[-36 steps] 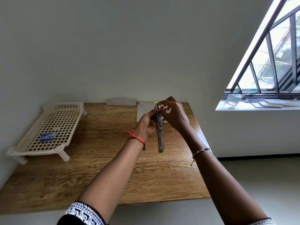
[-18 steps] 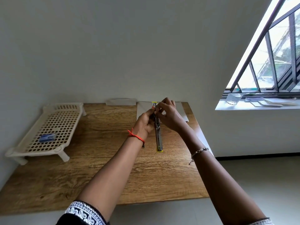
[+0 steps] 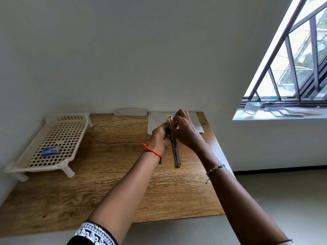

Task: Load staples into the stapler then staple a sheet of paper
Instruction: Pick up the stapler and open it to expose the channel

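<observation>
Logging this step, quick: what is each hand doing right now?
Left hand: closed on the stapler.
Right hand: fingers pinched at the stapler's far end.

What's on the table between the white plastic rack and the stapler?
In the head view, only bare wooden table lies between the rack and the stapler, apart from the left hand holding it.

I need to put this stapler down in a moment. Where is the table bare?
Bare wood lies between the white slatted plastic rack and the left hand, and along the wooden table's near edge. The far right is crowded: both hands, the opened yellow-tipped stapler, and the white paper sheet.
</observation>
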Demonstrator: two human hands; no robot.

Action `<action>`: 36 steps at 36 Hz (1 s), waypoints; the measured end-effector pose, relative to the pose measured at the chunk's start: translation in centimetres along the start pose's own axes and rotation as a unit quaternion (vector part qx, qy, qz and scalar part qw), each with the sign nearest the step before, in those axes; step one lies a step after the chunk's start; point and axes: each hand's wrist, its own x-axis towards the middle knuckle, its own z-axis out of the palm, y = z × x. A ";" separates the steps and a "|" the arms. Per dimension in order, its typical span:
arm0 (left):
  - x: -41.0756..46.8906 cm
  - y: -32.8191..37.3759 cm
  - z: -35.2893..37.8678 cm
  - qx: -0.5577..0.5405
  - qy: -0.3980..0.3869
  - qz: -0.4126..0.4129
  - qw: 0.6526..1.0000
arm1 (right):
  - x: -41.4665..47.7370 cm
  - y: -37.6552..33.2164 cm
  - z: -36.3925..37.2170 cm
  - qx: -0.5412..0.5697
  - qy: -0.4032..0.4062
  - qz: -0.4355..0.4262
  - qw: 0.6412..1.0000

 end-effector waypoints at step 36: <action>1.1 0.6 0.3 -0.109 -0.019 -0.002 0.994 | -2.5 0.8 -1.0 0.110 0.068 0.004 0.992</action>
